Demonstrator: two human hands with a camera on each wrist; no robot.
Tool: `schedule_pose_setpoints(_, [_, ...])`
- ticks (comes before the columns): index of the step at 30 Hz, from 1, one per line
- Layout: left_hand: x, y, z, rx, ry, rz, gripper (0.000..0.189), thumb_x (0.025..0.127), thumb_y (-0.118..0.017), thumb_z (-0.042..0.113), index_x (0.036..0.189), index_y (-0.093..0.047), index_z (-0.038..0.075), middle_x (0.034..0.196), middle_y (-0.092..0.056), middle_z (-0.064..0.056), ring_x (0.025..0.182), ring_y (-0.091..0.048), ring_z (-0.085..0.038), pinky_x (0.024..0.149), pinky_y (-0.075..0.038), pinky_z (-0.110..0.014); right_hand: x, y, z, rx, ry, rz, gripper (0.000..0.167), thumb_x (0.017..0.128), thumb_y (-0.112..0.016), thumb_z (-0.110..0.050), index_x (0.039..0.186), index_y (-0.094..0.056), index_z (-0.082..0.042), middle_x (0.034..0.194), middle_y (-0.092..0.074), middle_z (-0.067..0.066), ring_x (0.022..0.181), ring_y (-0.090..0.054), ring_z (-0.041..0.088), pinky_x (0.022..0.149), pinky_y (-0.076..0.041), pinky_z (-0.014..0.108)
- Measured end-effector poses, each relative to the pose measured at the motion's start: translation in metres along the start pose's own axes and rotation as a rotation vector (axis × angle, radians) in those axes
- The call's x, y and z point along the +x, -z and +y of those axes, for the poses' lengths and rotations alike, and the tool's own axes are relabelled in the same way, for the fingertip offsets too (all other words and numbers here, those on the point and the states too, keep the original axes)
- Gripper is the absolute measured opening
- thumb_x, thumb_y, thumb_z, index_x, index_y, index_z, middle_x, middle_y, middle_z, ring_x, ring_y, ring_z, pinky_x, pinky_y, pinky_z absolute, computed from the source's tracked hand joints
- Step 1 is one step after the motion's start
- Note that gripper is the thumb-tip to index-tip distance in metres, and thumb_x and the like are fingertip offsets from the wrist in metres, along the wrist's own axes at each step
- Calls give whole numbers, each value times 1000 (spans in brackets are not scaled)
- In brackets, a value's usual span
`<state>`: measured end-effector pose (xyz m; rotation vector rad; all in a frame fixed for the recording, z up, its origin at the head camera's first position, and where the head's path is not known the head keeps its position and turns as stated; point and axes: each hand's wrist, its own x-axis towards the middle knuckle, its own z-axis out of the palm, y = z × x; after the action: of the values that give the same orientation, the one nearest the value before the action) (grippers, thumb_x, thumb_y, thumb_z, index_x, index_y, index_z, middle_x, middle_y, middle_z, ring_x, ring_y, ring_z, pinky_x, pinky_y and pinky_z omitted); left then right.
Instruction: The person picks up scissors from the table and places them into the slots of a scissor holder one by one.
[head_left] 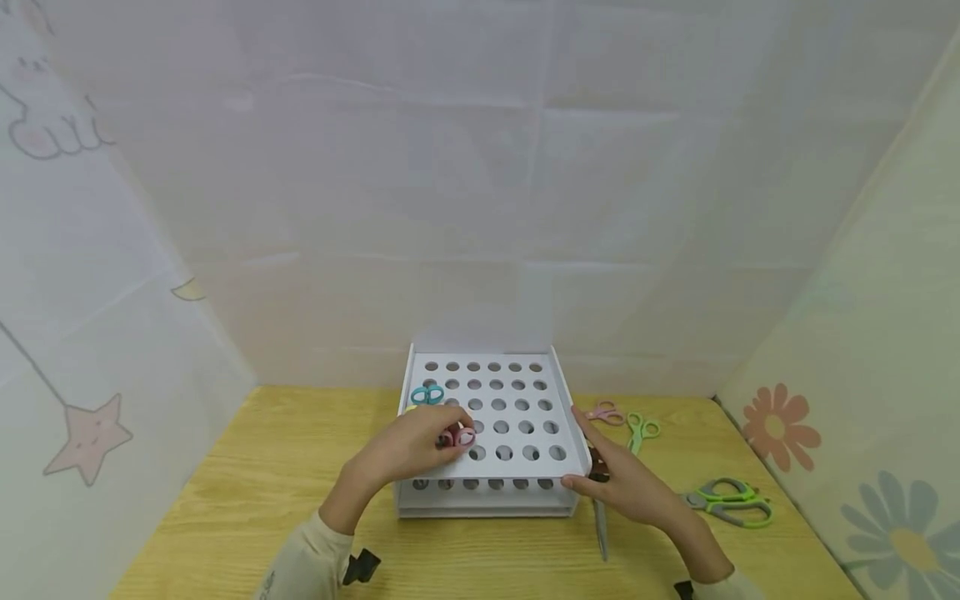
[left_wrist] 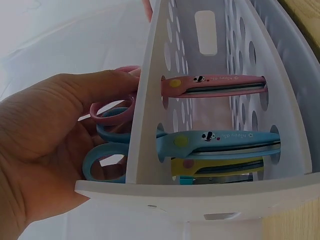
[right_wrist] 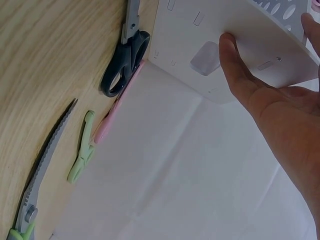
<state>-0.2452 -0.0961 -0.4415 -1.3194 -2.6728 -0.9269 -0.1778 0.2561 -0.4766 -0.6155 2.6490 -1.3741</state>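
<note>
The pink scissors (left_wrist: 215,86) sit in a left-side hole of the white rack (head_left: 500,411), and the left hand (head_left: 416,439) pinches their handles. The right hand (head_left: 630,483) grasps nothing, its extended fingers resting against the rack's near right corner. Blue scissors (left_wrist: 220,145) hang in a neighbouring hole. The rack stands on a yellowish wood-grain table (head_left: 300,433). To its right lie black-handled scissors (right_wrist: 123,57), another pink pair (head_left: 604,412), a pale-green pair (head_left: 642,429) and large green-and-grey scissors (head_left: 727,502). Creased pale sheeting (head_left: 480,208) encloses the table, printed with a star (head_left: 88,435) at left and flowers (head_left: 780,427) at right.
</note>
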Motion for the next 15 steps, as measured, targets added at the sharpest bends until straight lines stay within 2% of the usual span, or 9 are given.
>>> schedule_pose_setpoints(8, [1,-1,-1,-4,33,-29,20,95,-75,17,114,-71,13,92,-65,8,81,-59,-6,72,-51,-26,1,0,1,-21,-5,6,101,93,-77,-26,165,-7,-15,140,-50,23,102,-65,19,86,-56,37])
schedule_pose_setpoints(15, [0,-3,-3,42,38,12,26,90,-79,14,114,-70,10,91,-62,5,79,-55,-9,70,-50,-27,1,-1,-2,-29,-5,9,101,93,-77,-26,165,-7,-16,146,-45,26,104,-64,20,88,-55,37])
